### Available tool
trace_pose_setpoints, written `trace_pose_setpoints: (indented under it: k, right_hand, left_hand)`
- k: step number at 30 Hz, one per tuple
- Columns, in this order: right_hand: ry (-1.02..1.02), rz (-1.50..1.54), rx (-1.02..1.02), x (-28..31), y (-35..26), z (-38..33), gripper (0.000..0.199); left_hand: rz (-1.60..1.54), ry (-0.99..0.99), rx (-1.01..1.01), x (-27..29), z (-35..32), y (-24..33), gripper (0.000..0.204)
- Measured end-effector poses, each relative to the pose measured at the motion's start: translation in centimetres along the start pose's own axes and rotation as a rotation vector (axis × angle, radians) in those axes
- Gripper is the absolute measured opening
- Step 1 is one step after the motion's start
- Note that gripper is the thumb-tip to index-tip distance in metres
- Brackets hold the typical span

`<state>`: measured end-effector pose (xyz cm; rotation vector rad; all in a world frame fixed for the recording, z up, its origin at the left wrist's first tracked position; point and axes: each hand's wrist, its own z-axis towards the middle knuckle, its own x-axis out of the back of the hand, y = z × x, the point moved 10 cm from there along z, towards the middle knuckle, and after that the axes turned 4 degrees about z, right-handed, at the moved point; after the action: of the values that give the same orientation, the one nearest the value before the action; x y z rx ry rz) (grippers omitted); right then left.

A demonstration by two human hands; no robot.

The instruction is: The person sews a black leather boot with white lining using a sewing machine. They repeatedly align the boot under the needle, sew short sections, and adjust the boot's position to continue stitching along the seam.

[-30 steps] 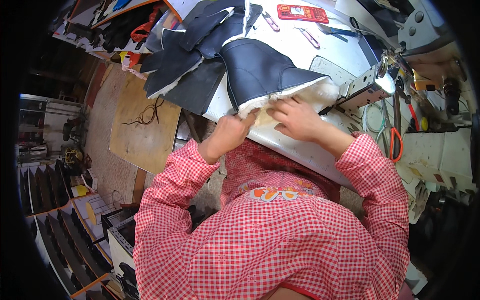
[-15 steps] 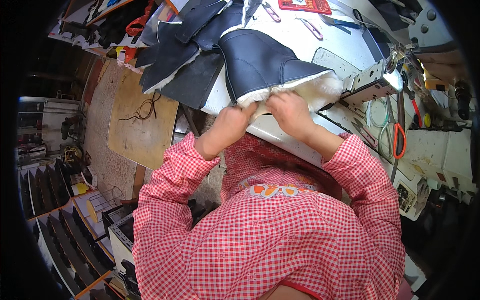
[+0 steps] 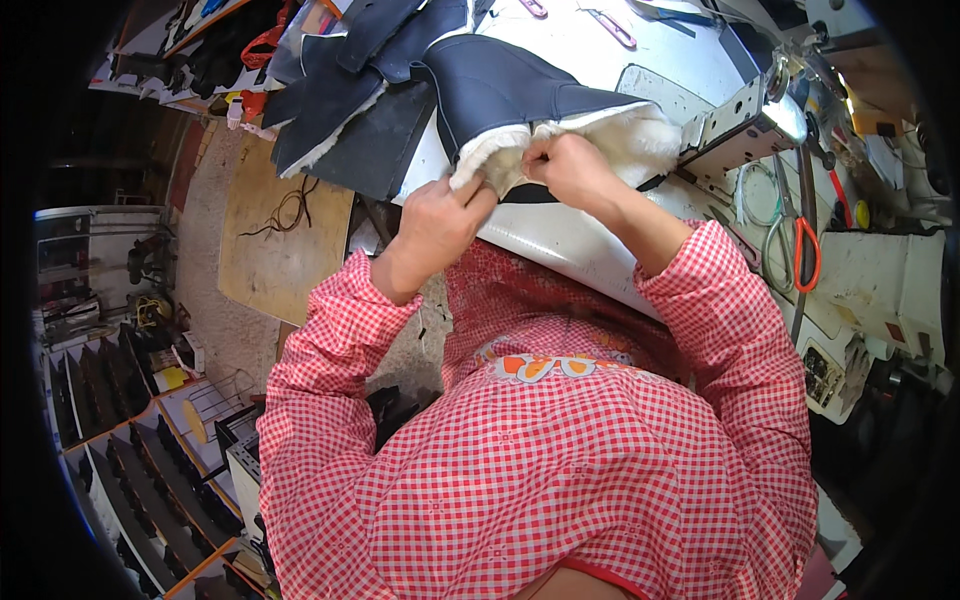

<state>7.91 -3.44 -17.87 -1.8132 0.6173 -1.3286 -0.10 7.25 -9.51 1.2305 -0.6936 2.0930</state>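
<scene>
I have the upper (image 3: 500, 90) near the front edge of the desk (image 3: 580, 255), right before me, its smooth dark side facing up and its open, lined edge turned my way. My left grip (image 3: 438, 220) is closed on the left corner of that edge, fingertips pinching the white fleece (image 3: 490, 150). My right grip (image 3: 570, 168) is curled tight just beside it, thumb and forefinger nipping the same fleece edge near the middle of the opening; exactly what lies between those fingertips is hidden from me. The two grips are near each other but apart. Below my right grip a dark strip (image 3: 530, 194) shows along the desk's edge.

To the right, the fleece spreads wide and ends just beside the machine (image 3: 740, 130); I cannot tell whether they touch. Past the machine, on my right, lie scissors (image 3: 806, 255) with orange handles. Beyond the upper are pink snips (image 3: 612, 28). On the left, dark pieces (image 3: 335, 120) with white fleecy edges overlap in a pile, partly on a flat black sheet (image 3: 385, 155). Lower on that side is a wooden board (image 3: 265, 255) with a dark cord (image 3: 292, 210) looped on it. My sleeves (image 3: 345, 345) are red check.
</scene>
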Motion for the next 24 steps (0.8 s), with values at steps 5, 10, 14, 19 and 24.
trace_pose_setpoints:
  k: [5, 10, 14, 19, 24]
  right_hand:
    - [-0.008, 0.088, -0.047, 0.1, 0.8, 0.5, 0.016]
    - [0.103, 0.13, -0.05, 0.6, 0.6, -0.8, 0.015]
    - [0.405, -0.07, 0.314, 0.6, -2.9, -4.3, 0.011]
    - [0.499, -0.369, 0.526, -1.7, -4.9, -6.4, 0.006]
    - [0.282, -0.437, 0.599, -0.7, -5.9, -7.6, 0.013]
  left_hand:
    - [-0.109, 0.047, 0.114, -0.1, -0.1, -0.9, 0.015]
    - [-0.193, 0.082, 0.197, 0.2, 0.2, -1.3, 0.019]
    - [-0.202, -0.019, 0.194, -0.8, 0.1, -1.1, 0.025]
    - [-0.034, -0.149, 0.145, -2.0, -0.6, 0.5, 0.039]
    - [-0.069, -0.166, 0.127, -1.5, -0.5, 0.1, 0.035]
